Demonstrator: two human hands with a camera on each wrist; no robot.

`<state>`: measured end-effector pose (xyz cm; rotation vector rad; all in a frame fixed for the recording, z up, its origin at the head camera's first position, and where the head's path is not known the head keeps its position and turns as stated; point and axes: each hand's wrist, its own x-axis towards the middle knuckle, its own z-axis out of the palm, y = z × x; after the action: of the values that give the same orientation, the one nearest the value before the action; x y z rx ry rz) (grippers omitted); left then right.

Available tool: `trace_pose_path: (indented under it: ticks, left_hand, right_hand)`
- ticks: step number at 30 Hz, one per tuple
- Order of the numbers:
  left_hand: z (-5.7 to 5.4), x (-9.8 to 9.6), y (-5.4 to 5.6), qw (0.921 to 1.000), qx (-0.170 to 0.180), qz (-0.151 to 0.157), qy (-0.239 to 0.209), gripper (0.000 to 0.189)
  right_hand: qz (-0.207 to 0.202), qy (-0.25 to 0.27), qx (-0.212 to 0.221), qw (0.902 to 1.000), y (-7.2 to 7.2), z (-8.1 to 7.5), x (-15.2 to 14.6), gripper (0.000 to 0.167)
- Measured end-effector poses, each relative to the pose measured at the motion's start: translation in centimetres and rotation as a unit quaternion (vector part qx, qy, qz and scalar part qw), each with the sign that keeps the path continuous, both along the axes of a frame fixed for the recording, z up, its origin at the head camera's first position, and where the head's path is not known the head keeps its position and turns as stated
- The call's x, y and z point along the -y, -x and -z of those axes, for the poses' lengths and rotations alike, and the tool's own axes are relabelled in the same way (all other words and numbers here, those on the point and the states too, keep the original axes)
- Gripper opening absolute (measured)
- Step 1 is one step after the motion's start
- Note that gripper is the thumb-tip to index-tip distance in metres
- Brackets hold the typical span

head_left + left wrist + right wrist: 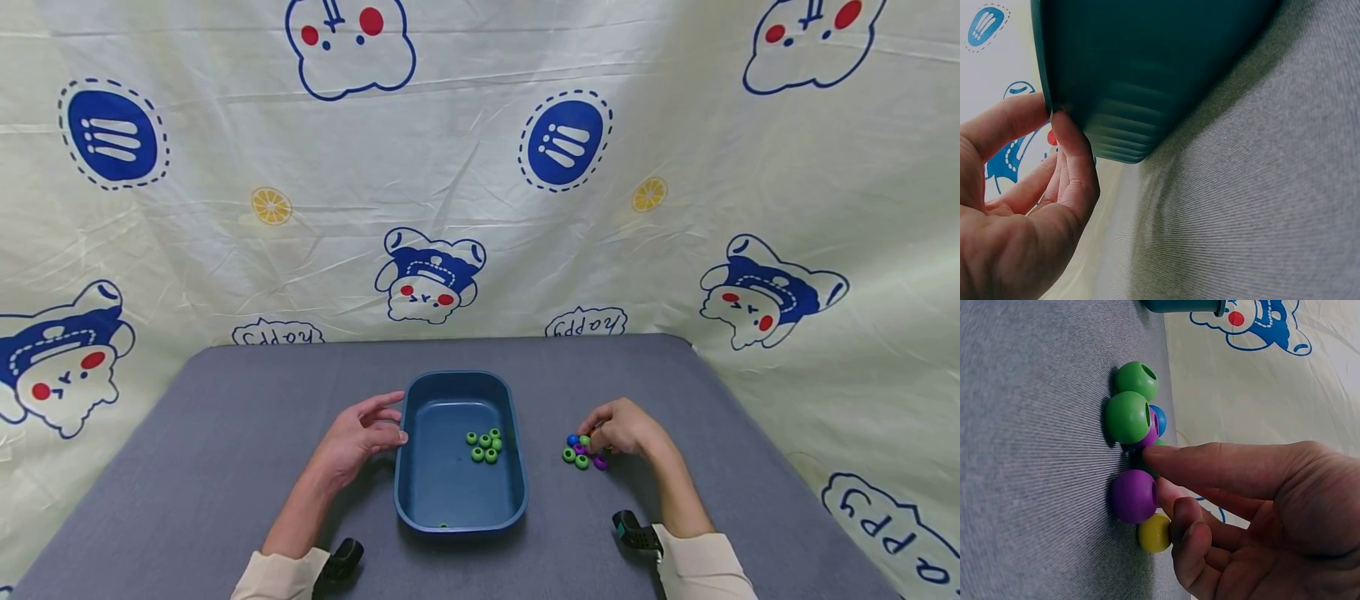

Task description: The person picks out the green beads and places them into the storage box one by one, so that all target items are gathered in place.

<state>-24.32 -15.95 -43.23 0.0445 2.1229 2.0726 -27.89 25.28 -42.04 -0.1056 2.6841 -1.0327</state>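
Note:
A blue plastic bin (459,500) stands on the table, several green beads (485,442) inside it. At its left side my left hand (354,442) pinches the rim between thumb and finger, as the left wrist view shows. To the right of the bin, my right hand (628,427) reaches into a small group of beads. In the right wrist view its thumb and index finger close round a green bead (1149,464), partly hidden by the thumb. Around the fingertips lie more green beads (1127,417), a purple bead (1134,497), a yellow bead (1154,533) and a blue bead (1159,420).
A grey cloth covers the table (247,433). Behind it hangs a pale printed curtain (465,167). Each wrist wears a black strapped device, the right one (636,531) near the table's front. One more green bead (443,526) peeks over the bin's near rim.

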Motion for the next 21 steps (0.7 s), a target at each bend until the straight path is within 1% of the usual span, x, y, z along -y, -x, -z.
trace_pose_path:
  ticks: [7, 10, 14, 18, 21]
  left_hand:
    - [0.0, 0.0, -0.1, 1.0, -0.005, 0.001, 0.003, 0.062]
    - [0.0, 0.0, -0.1, 1.0, -0.004, 0.002, 0.002, 0.062]
    - [0.2, 0.0, 0.1, 1.0, 0.0, -0.002, 0.001, 0.062]
    - [0.3, -0.1, 0.2, 0.9999, 0.007, -0.011, 0.0, 0.062]
    - [0.2, -0.1, 0.2, 0.9999, 0.006, -0.011, 0.0, 0.062]
  right_hand:
    - [0.005, -0.004, -0.001, 1.0, 0.0, -0.1, -0.1, 0.016]
    - [0.01, 0.006, -0.003, 0.9999, -0.1, -0.4, -0.1, 0.017]
    - [0.006, 0.024, -0.015, 0.9996, -0.3, -1.1, 0.1, 0.02]
    - [-0.005, 0.035, -0.031, 0.9989, -0.3, -1.9, 0.6, 0.019]
    - [-0.012, 0.046, -0.037, 0.9982, -0.4, -2.4, 1.1, 0.018]
